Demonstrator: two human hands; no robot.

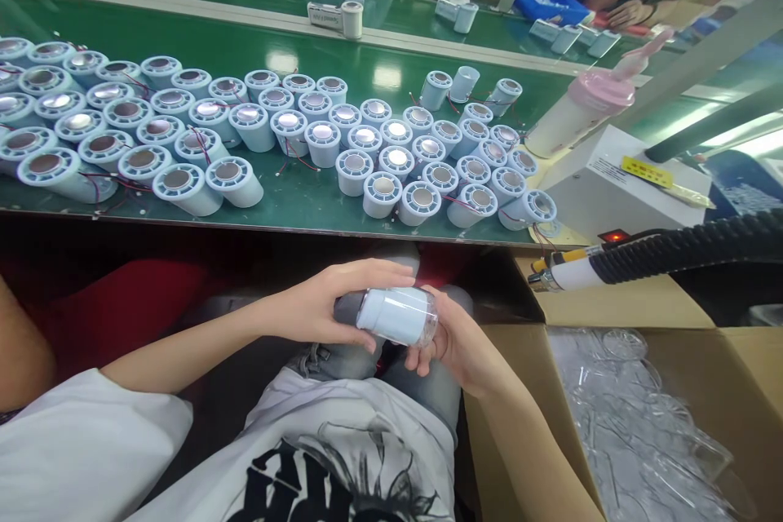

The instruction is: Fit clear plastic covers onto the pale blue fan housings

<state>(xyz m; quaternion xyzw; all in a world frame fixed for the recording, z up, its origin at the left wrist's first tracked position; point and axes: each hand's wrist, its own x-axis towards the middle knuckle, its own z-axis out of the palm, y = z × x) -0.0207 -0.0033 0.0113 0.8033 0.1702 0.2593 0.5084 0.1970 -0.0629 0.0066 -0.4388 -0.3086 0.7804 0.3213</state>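
Green bench [306, 204] behind, pale-blue cylinder [396, 315] between left hand [324, 306], right hand [456, 342]

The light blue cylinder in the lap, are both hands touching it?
Touching. The head view shows the left hand wrapped over the light blue cylinder and the right hand cupping its far end, with no gap at either.

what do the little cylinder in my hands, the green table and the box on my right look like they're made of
Cylinder: likely moulded plastic, pale blue, matte and smooth, with a clear glossy cap at the end by the right hand; the left hand grips the other end.
Table: looks like a green rubbery mat, glossy with lamp glare.
Box: brown cardboard, matte, with folded flaps.
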